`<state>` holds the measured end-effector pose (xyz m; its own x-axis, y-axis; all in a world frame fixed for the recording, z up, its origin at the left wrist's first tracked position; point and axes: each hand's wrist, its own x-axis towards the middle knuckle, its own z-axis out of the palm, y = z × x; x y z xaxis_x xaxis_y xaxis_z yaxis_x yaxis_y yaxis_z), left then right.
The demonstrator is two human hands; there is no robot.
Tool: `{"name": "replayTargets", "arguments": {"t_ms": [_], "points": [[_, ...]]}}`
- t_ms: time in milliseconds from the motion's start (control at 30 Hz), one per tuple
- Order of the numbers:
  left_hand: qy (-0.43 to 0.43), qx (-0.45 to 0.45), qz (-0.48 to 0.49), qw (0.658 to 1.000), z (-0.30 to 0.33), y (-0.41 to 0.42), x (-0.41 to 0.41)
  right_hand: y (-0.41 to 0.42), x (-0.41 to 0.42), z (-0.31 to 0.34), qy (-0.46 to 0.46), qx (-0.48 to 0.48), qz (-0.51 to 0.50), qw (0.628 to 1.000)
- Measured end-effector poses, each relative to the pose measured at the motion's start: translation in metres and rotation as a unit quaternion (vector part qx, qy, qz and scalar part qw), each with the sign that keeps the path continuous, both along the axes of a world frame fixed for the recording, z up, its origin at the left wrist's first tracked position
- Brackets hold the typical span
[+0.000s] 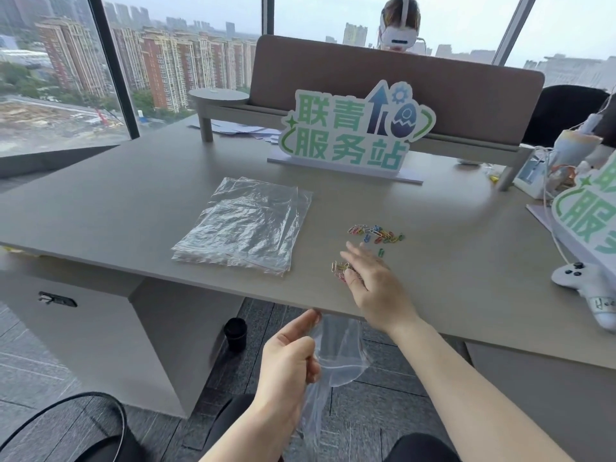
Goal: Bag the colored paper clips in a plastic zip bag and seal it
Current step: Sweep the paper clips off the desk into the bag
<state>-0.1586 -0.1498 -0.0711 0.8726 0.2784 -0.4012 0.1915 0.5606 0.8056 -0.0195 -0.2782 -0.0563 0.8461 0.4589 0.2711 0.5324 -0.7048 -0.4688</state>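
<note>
Hands first: the left hand (288,365) is sitting below the table edge, with its fingers curled and pinching the top of a clear zip bag (333,358). The bag is hanging down from that hand, in front of the person's lap, and its mouth is gaping open. The right hand (373,285) is reaching out over the table (116,208) with its fingers spread and loose. It is holding nothing. Its fingertips are hovering right by a small clump of paper clips (340,269) near the front edge; I cannot tell if they are touching.

A bigger bunch of colored paper clips (376,233) is lying a little farther back on the gray table, and one green clip (381,252) is lying between the two groups. A flat pile of clear bags (246,225) is lying to the left of the clips.

A white and green sign (353,128) is standing at the back by a brown divider (466,95). A white game controller (575,275) is resting at the right. Big windows are showing tall buildings (166,65) outside. A small black cup (235,333) is standing on the floor under the table.
</note>
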Motion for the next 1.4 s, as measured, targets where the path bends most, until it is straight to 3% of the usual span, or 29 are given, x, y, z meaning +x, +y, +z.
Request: {"name": "replayTargets", "arguments": {"t_ms": [67, 200, 300, 500, 600, 733, 1000, 1400], "points": [[0.002, 0.001, 0.000, 1.000, 0.000, -0.001, 0.000, -0.006, 0.005, 0.002, 0.026, 0.024, -0.062, 0.997], [0.007, -0.007, 0.006, 1.000, 0.001, -0.002, 0.001, -0.006, 0.007, 0.003, 0.105, -0.076, -0.072, 0.989], [0.007, -0.008, 0.007, 1.000, -0.001, -0.002, 0.002, -0.001, 0.000, 0.002, 0.090, -0.142, -0.059, 0.984], [0.003, -0.013, 0.018, 1.000, -0.002, -0.002, 0.002, 0.005, -0.028, -0.003, 0.064, -0.176, -0.062, 0.980], [0.003, -0.015, 0.022, 1.000, -0.002, -0.002, 0.001, 0.007, -0.042, -0.005, 0.063, -0.157, -0.051, 0.984], [0.006, -0.008, 0.014, 1.000, -0.001, -0.001, 0.000, 0.000, -0.042, 0.002, 0.093, -0.041, -0.056, 0.993], [0.008, -0.009, 0.014, 1.000, 0.000, 0.000, 0.001, -0.003, -0.050, -0.004, 0.026, -0.168, -0.024, 0.985], [0.000, -0.018, 0.031, 0.999, 0.003, 0.003, -0.003, 0.008, -0.085, -0.011, -0.010, -0.154, -0.018, 0.988]]}}
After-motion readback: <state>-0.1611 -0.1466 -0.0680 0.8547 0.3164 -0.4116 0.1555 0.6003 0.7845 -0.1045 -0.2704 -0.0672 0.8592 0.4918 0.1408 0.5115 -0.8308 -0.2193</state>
